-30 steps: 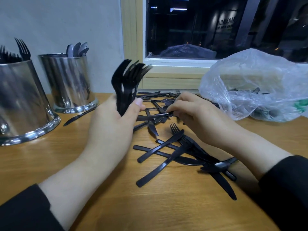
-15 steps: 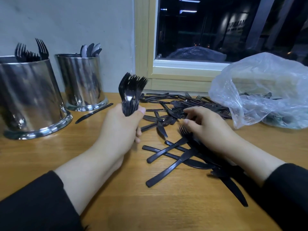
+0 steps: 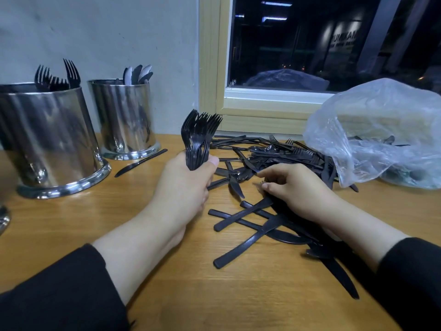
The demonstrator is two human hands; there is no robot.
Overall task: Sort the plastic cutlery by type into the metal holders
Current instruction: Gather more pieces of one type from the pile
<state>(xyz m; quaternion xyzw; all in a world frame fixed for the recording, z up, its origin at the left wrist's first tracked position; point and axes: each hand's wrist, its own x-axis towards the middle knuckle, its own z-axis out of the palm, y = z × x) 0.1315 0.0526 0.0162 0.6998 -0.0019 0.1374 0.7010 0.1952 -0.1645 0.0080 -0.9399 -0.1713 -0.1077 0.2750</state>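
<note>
My left hand [image 3: 183, 187] grips an upright bundle of black plastic forks [image 3: 199, 139], tines up, at the table's middle. My right hand [image 3: 298, 187] lies curled over the loose pile of black cutlery [image 3: 274, 156]. Its thumb and fingers pinch a fork [image 3: 260, 183], and only the tines peek out. Several knives [image 3: 241, 216] lie crossed in front of that hand. At the left stands a large metal holder [image 3: 47, 139] with forks in it. Behind it, a smaller metal holder [image 3: 124, 118] holds spoons.
A lone black knife [image 3: 140, 162] lies by the spoon holder's base. A clear plastic bag [image 3: 381, 130] with more cutlery sits at the right, under the window. Part of another metal base [image 3: 3, 218] shows at the left edge. The wall is close behind the holders.
My right hand has drawn back from the far pile toward me and settled over a fork among the near knives. The fork bundle in my left hand has stayed upright.
</note>
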